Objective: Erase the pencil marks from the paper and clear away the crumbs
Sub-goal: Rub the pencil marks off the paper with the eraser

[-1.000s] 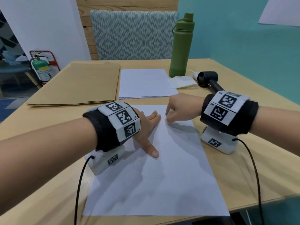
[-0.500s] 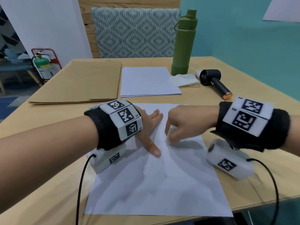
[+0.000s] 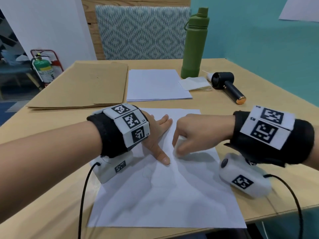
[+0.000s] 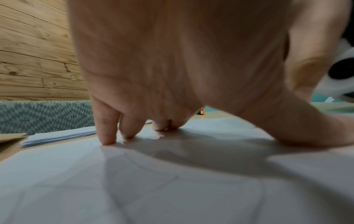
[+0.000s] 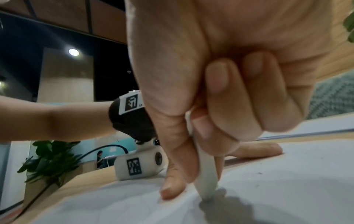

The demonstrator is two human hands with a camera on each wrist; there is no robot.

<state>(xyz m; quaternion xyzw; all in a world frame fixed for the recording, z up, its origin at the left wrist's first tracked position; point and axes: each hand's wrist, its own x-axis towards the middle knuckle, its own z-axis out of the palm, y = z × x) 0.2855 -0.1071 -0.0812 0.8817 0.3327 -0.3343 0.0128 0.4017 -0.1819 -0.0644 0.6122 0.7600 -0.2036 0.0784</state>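
While left hand (image 3: 155, 135) flattens paper (image 3: 165, 195), eraser (image 5: 205, 174) in right hand (image 3: 193, 133).

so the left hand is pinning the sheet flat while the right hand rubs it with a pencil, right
Not a pencil: the right wrist view shows the right hand pinching a white eraser, tip down on the sheet. The left hand does pin it flat.

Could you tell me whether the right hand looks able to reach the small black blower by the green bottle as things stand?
Probably yes: the blower lies just beyond the right hand with bare table between, but that hand grips the eraser.
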